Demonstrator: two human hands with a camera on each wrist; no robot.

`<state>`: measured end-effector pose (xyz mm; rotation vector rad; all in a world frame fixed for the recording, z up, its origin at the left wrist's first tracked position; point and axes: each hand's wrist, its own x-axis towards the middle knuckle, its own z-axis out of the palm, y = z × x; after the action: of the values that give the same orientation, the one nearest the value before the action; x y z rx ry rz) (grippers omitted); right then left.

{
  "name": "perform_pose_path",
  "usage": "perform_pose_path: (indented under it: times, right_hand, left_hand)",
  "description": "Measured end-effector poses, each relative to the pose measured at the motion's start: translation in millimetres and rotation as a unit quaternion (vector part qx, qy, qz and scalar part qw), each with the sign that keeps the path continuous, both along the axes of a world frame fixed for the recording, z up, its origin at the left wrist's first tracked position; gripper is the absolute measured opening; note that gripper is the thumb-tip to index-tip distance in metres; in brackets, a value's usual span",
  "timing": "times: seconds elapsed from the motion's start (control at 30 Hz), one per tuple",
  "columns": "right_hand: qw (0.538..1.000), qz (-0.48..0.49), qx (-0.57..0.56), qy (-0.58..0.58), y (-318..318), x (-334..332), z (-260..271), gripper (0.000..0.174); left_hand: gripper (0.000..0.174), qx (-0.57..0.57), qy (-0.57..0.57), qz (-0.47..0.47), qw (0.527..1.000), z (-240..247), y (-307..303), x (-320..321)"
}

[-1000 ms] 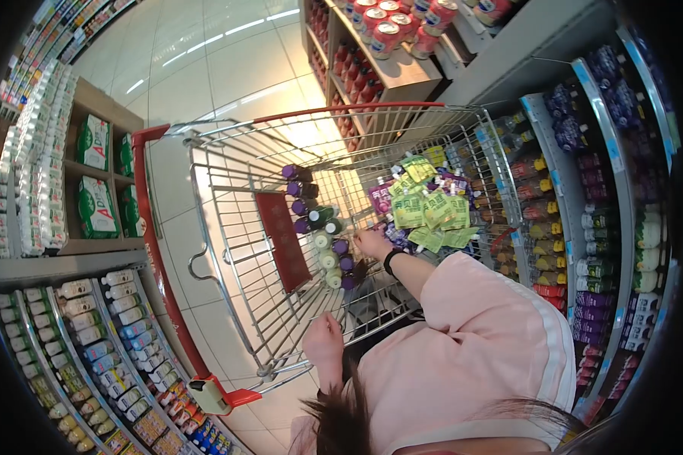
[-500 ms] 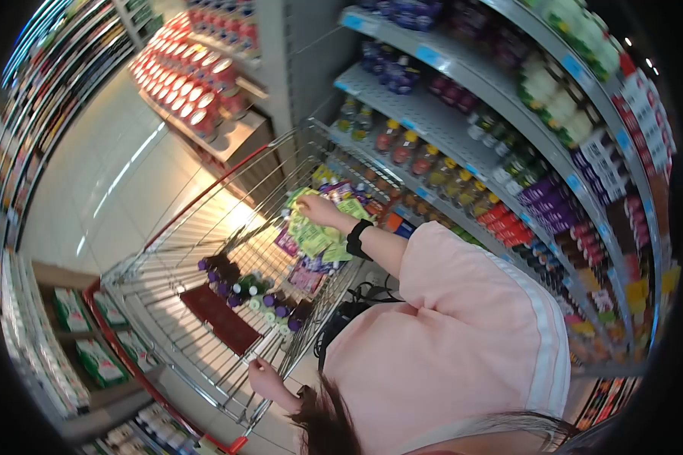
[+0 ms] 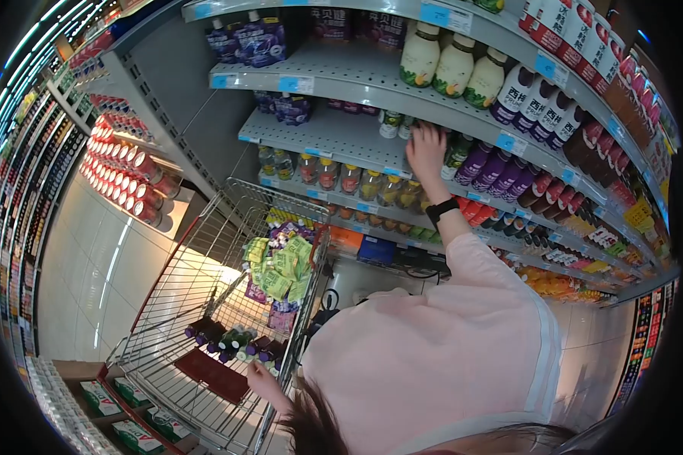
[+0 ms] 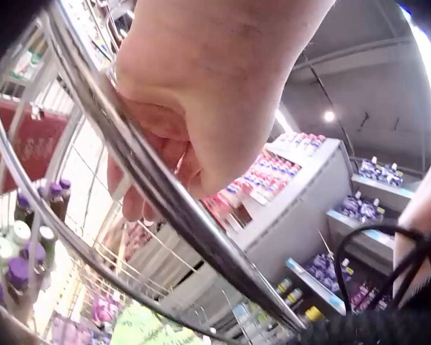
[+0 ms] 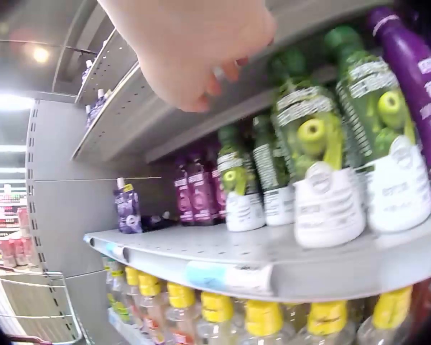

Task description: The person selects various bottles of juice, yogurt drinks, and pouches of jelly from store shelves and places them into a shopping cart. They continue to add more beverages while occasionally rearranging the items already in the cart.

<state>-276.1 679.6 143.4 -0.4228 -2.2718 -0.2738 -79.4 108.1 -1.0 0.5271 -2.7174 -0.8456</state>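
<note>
Fingers (image 3: 430, 134) of R hand (image 3: 426, 157) fairly straight in head view, slightly apart, aimed up & away from body, well R of cart (image 3: 211, 375). From R wrist view, tips partly hidden behind palm; nothing visibly pinched, contact w/ any btl can't tell. Green btls (image 5: 323, 183) upright on shelf (image 5: 172, 246) R of cart, just beside R hand, w/ purple btls (image 3: 495, 171) next along, farther from cart. One level down, yellow-cap btls (image 5: 263, 320), also R of cart. R arm reaching out past cart's R side, palm down, blk band (image 3: 442, 209) at wrist, pink sleeve (image 3: 486, 262) above.

L hand (image 3: 258, 377) low at cart edge nearest body, by metal rail (image 4: 158, 176). Fingers there loosely curled, close tog., w/ nothing visibly held; rail in front of them in L wrist view, touching or not can't tell. Inside cart: green pouches (image 3: 281, 265) heaped toward far end, w/ purple pouches (image 3: 283, 318) beside & under; purple- & pale-cap btls (image 4: 20, 273) nearer L hand, mid-cart.
</note>
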Motion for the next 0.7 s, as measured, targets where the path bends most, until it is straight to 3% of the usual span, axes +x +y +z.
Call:
perform_pose_path:
  times: [0.07, 0.13, 0.27, 0.47, 0.7]
  right_hand:
    - [0.999, -0.015, -0.026, -0.036, 23.0, 13.3, 10.6, 0.041]
    - [0.995, -0.023, -0.047, -0.086, 44.6, 24.8, 16.5, 0.046]
    - [0.986, 0.022, -0.043, -0.162, 86.9, 44.7, 37.1, 0.058]
    - [0.974, -0.002, -0.033, -0.225, 109.0, 48.4, 33.0, 0.066]
    - [0.967, 0.052, -0.056, -0.243, 105.9, 37.7, 39.7, 0.07]
  left_hand:
    - [0.021, 0.044, -0.032, -0.083, 0.995, -20.4, 28.4, -21.2]
    - [0.02, -0.061, -0.121, -0.154, 0.979, 6.0, 63.8, -32.7]
    - [0.019, 0.022, -0.046, -0.164, 0.985, -7.6, 64.0, -34.4]
    - [0.021, -0.017, -0.07, -0.156, 0.985, 4.9, 66.6, -29.8]
    - [0.023, -0.013, -0.072, -0.162, 0.984, 4.6, 63.5, -29.4]
